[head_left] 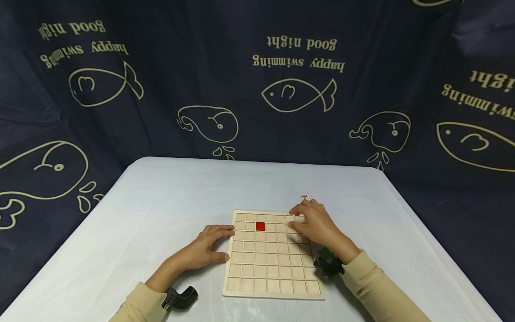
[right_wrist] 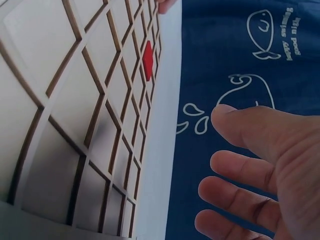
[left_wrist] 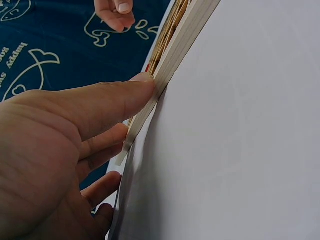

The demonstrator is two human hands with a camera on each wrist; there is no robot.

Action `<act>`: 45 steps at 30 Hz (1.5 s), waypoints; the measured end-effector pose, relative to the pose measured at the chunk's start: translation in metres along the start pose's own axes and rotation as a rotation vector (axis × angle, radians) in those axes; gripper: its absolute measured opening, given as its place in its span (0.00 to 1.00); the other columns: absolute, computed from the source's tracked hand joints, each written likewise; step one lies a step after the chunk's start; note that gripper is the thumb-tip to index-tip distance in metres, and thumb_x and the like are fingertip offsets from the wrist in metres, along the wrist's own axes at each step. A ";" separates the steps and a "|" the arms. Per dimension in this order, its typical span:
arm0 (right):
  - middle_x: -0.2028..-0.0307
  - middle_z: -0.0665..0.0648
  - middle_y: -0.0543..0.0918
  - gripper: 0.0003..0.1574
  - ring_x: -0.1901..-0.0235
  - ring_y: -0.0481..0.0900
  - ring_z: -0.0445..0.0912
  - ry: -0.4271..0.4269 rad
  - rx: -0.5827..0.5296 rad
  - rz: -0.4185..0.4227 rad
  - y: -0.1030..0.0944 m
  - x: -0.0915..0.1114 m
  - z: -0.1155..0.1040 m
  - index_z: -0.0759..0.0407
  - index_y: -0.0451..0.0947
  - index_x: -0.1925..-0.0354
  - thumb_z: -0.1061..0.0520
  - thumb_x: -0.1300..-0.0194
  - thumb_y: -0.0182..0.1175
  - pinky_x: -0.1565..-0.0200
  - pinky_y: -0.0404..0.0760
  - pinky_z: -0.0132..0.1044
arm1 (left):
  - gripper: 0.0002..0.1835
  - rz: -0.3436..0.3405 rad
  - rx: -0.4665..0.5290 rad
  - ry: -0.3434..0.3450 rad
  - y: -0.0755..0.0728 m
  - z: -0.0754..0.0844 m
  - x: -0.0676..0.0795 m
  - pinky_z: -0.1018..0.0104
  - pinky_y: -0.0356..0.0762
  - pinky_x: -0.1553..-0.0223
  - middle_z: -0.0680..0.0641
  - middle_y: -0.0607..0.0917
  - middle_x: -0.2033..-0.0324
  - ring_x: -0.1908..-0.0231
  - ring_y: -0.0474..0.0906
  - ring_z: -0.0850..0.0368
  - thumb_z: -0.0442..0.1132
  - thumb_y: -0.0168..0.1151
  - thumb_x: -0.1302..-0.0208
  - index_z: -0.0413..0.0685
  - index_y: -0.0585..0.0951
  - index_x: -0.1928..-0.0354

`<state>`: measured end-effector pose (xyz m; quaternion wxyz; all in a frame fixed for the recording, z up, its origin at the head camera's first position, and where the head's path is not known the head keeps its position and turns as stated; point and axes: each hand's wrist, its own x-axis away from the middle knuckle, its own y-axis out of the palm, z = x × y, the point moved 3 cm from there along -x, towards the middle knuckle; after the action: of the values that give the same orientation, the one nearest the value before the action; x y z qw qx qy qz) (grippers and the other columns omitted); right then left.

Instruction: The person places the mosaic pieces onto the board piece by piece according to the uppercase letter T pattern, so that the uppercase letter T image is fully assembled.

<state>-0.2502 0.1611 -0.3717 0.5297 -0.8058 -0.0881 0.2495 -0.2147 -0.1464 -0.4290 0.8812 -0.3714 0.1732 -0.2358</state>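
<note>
A pale wooden grid board [head_left: 260, 258] lies flat on the table, and one red square tile [head_left: 260, 226] sits in a cell of its second row from the far side. Along the board's left edge rests my left hand [head_left: 203, 251], its thumb and fingertips against the side. In the left wrist view the thumb [left_wrist: 120, 102] presses the wooden rim. Over the board's far right corner hovers my right hand [head_left: 316, 223], fingers spread. The right wrist view shows nothing between the fingers and thumb of that hand [right_wrist: 280, 165].
Beside the board, partly behind the right wrist, is something green [head_left: 326, 253]. A small printed grid card [head_left: 305, 197] lies beyond the right hand. The white table [head_left: 181, 188] ends at a dark blue cloth [head_left: 257, 134] printed with fish and whales.
</note>
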 end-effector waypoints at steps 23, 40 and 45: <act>0.63 0.52 0.80 0.18 0.62 0.71 0.46 0.039 0.011 0.009 -0.008 0.008 0.015 0.56 0.82 0.57 0.50 0.44 0.67 0.56 0.67 0.45 | 0.32 -0.009 0.018 -0.028 0.000 0.001 0.000 0.37 0.54 0.36 0.49 0.65 0.32 0.32 0.55 0.44 0.46 0.67 0.45 0.47 0.71 0.37; 0.64 0.55 0.80 0.18 0.63 0.70 0.48 0.090 0.020 0.031 -0.016 0.020 0.039 0.57 0.82 0.58 0.50 0.46 0.68 0.57 0.66 0.45 | 0.32 -0.007 0.008 -0.013 -0.001 0.000 0.000 0.37 0.55 0.37 0.48 0.66 0.32 0.33 0.56 0.44 0.47 0.67 0.44 0.48 0.71 0.37; 0.64 0.55 0.80 0.17 0.62 0.71 0.49 0.102 0.014 0.026 -0.017 0.025 0.045 0.58 0.82 0.58 0.52 0.46 0.68 0.56 0.66 0.48 | 0.32 -0.011 0.010 -0.015 -0.001 0.001 0.000 0.37 0.55 0.37 0.48 0.66 0.32 0.33 0.55 0.43 0.46 0.67 0.44 0.47 0.71 0.37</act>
<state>-0.2492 0.2149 -0.3779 0.5360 -0.8148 -0.0486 0.2154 -0.2143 -0.1464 -0.4279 0.8829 -0.3696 0.1634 -0.2390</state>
